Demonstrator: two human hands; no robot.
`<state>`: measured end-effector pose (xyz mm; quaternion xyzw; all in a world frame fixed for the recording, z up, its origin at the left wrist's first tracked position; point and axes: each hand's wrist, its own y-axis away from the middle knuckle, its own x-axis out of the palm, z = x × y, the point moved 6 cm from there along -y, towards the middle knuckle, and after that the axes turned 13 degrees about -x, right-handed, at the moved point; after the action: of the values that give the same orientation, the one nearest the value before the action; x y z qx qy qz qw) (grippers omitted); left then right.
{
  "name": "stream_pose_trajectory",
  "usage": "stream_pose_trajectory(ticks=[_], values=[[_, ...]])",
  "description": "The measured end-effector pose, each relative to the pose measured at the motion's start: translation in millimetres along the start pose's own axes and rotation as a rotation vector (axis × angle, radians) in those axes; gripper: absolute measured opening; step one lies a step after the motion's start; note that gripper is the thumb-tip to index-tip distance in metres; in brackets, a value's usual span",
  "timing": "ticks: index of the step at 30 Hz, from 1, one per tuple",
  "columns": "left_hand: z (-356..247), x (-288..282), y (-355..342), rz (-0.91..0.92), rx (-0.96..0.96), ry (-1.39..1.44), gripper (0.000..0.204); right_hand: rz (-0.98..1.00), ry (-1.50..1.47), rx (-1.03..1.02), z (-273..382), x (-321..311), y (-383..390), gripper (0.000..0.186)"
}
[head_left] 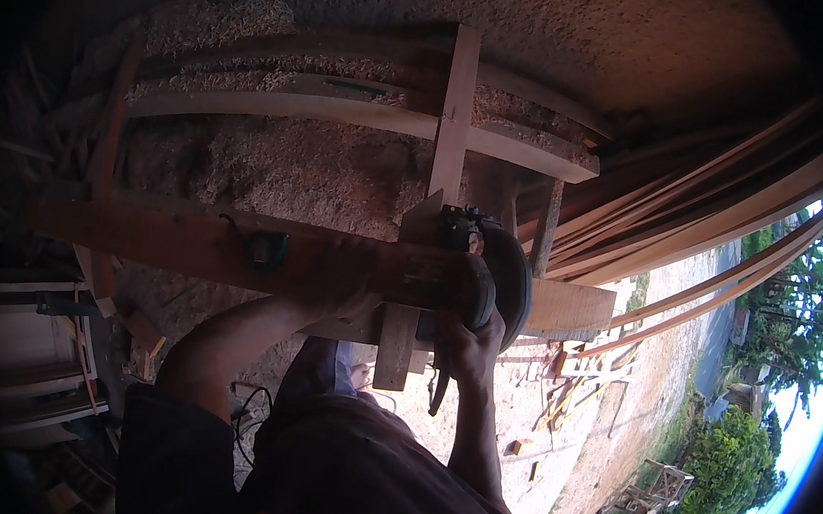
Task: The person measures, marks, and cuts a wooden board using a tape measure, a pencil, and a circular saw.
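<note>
A long wooden plank (177, 245) lies across the frame in front of me. My right hand (474, 341) is closed around the handle of a circular saw (509, 282), which rests over the plank's right part. The saw's dark round guard faces right. My left hand (349, 277) lies over the plank just left of the saw and holds it; its fingers are dim in shadow. Farther left, a small dark thing with a green edge, like a tape measure (266, 249), sits on the plank. A short crosspiece (394, 355) passes beneath the saw.
An upright-looking crossbar (455, 109) joins a long far beam (279, 107). Wood shavings (313, 171) cover the ground between. Long boards (716, 214) are stacked at right. A wooden cabinet frame (24, 356) stands at left. A thin black cable (250, 407) loops beside my body.
</note>
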<state>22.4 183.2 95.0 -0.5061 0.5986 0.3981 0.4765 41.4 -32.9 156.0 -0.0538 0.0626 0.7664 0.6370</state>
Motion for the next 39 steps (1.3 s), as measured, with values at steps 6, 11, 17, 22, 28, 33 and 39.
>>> stream_pose_trajectory(ticks=[6,11,17,22,28,33,39], values=[[0.5,6.4,-0.1,-0.009,-0.021,-0.006,0.047,0.001,-0.021,0.005,-7.3,-1.4,-0.2,0.029],[3.0,9.7,1.0,0.026,-0.034,0.036,0.048,-0.004,0.017,-0.019,-5.6,-0.4,-3.1,0.029],[4.0,5.0,0.0,0.025,-0.067,0.118,0.051,-0.003,0.023,-0.007,1.2,1.3,-10.4,0.029],[6.5,12.2,-1.7,0.086,-0.124,0.228,0.046,-0.003,0.013,0.024,-4.8,-0.3,-11.2,0.029],[6.6,12.0,3.0,0.08,-0.113,0.22,0.045,0.004,0.002,0.005,-0.1,3.9,-13.5,0.028],[3.4,14.6,1.5,0.08,-0.095,0.223,0.045,-0.006,0.027,0.008,5.6,2.7,-15.3,0.026],[0.5,15.1,0.7,0.071,-0.102,0.218,0.044,0.0,0.039,0.028,3.7,2.7,-16.5,0.026]])
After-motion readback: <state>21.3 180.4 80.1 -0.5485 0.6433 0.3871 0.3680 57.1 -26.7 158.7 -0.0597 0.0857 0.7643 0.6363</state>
